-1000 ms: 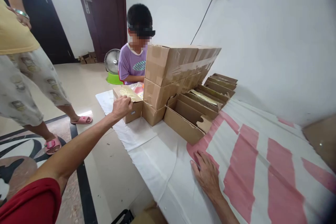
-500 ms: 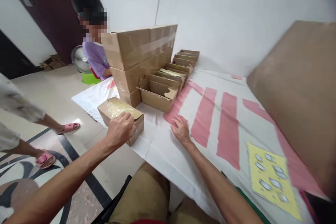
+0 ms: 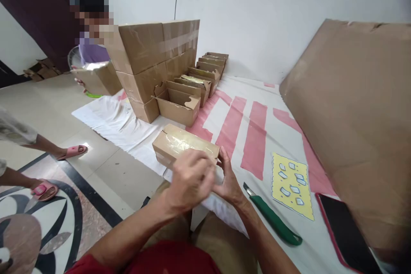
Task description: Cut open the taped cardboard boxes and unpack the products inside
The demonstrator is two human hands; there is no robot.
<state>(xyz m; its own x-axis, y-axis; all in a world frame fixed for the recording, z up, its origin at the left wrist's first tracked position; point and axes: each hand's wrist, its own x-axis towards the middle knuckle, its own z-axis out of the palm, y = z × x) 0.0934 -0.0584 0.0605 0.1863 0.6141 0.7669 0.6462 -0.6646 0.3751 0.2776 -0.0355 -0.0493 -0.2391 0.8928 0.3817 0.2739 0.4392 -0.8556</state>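
A closed cardboard box (image 3: 167, 135) with shiny clear tape over its top lies at the table's near edge in front of me. My left hand (image 3: 192, 180) is at the front side of the box, its fingers curled and smeared by motion; whatever they pinch is hidden. My right hand (image 3: 229, 180) holds the right end of this box, with a finger at its top corner and the thumb lower down. To the right of my right forearm lies a green utility knife (image 3: 274, 218), its blade pointing away from me.
Stacked taped boxes (image 3: 146, 51) stand at the left, with a row of open boxes (image 3: 180, 109) beside them. A yellow card (image 3: 290, 186), a phone (image 3: 348, 233) and a large cardboard sheet (image 3: 349, 94) are at right. A person (image 3: 93, 53) across the table holds another box (image 3: 101, 79).
The taped box has come rightward, closer to me, and turned. My right hand has left the tablecloth and taken its end. The person across now holds up a box.
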